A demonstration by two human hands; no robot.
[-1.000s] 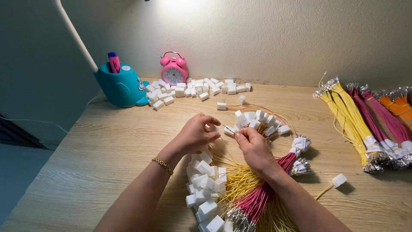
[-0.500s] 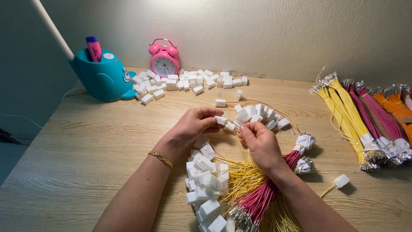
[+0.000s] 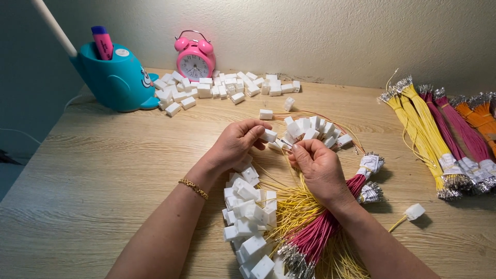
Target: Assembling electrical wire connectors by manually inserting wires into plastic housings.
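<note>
The left hand [image 3: 238,144] pinches a white connector housing [image 3: 269,135] near the middle of the bench [image 3: 103,170]; the right hand [image 3: 318,163] is closed on a thin wire's end, which I judge best kept straight and level with the housing's opening.

Both forearms reach up from the bottom edge over the table [image 3: 93,181] and converge near its middle. The left hand [image 3: 238,144] is curled, knuckles up, thumb and forefinger pinched together at the tips and pointing toward the other hand; a gold chain bracelet [image 3: 194,188] circles its wrist. The right hand [image 3: 319,164] sits just beside it, palm turned inward, fingers bent and fingertips closed in a pinch facing the left hand's fingertips, almost touching them.
</note>
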